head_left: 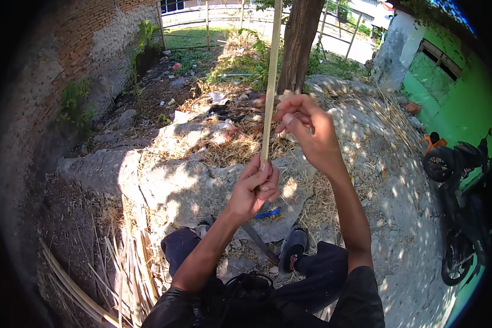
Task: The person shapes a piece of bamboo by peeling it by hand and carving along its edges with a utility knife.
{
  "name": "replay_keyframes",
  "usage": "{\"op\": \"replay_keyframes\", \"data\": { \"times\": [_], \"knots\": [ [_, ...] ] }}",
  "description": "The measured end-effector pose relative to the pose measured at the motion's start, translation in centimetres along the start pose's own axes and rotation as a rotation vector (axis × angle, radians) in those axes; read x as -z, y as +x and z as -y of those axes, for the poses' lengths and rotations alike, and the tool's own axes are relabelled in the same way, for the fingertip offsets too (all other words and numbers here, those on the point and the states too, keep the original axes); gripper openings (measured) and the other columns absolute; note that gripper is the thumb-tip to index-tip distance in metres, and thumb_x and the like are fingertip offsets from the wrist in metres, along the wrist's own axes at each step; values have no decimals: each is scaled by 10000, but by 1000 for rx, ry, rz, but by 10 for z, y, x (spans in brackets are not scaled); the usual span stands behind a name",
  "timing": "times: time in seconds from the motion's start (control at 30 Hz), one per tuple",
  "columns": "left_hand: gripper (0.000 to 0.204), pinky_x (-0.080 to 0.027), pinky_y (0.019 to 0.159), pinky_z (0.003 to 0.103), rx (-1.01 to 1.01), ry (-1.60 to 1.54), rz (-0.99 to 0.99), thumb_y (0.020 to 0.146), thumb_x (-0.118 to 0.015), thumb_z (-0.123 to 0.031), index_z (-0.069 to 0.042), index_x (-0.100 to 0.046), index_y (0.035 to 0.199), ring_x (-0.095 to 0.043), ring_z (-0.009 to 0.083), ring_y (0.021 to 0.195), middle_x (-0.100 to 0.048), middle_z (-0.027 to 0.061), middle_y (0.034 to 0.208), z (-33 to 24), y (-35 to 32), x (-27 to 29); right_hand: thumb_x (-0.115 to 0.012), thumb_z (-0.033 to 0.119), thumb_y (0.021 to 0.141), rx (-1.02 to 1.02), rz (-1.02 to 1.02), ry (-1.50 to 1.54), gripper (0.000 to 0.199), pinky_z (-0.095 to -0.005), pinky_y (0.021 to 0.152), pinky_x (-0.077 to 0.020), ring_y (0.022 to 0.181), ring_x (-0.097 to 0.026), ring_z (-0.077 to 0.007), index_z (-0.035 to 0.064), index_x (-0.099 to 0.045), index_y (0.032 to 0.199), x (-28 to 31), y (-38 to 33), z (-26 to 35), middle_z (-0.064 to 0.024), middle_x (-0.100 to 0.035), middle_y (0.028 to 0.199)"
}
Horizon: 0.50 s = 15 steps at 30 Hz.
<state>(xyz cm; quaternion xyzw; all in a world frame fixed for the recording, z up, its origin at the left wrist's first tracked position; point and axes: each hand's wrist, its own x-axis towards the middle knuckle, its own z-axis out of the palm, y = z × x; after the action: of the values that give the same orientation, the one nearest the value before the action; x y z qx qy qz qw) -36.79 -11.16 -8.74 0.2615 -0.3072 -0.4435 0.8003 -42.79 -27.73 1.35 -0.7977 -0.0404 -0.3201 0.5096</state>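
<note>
My left hand [253, 188] is closed round the lower end of a long, narrow pale bamboo strip [271, 82]. The strip stands nearly upright, leaning slightly right, and runs out past the top of the picture. Beside it on the right is my right hand [311, 131], its fingers loosely bent and the thumb apart from them. Its fingertips are close to the strip and a little blurred; whether they touch it I cannot make out. Below my hands, a dark flat blade-like piece [259, 243] lies between my feet, near a small bright blue object [268, 212].
Cut bamboo strips [134, 262] lie at the lower left. Dry shavings and litter cover the ground ahead, before a tree trunk [296, 46]. A brick wall [82, 38] rises on the left. A motorcycle [462, 202] stands by the green wall [448, 104] at right.
</note>
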Motion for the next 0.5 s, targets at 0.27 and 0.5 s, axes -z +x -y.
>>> {"op": "replay_keyframes", "data": {
  "times": [0.27,0.5],
  "knots": [
    [358,-266,478,272,135,-287,335,1124,-471,-443,-128,-390,974,-283,65,466,-354,-14,652,2,-2,21,-698,86,1007,-221,88,349,378,-290,961,-554,1100,-687,-149,-8,-610,1362,-6,-3,-3,-91,-730,1148],
    [494,-434,601,328,194,-184,483,1096,-447,-574,-82,-482,1120,-517,146,566,-595,110,781,1,-2,29,-754,70,975,-263,145,453,326,-305,905,-592,1009,-717,-153,-20,-654,1272,-9,-12,-15,-87,-742,1128]
  ]
}}
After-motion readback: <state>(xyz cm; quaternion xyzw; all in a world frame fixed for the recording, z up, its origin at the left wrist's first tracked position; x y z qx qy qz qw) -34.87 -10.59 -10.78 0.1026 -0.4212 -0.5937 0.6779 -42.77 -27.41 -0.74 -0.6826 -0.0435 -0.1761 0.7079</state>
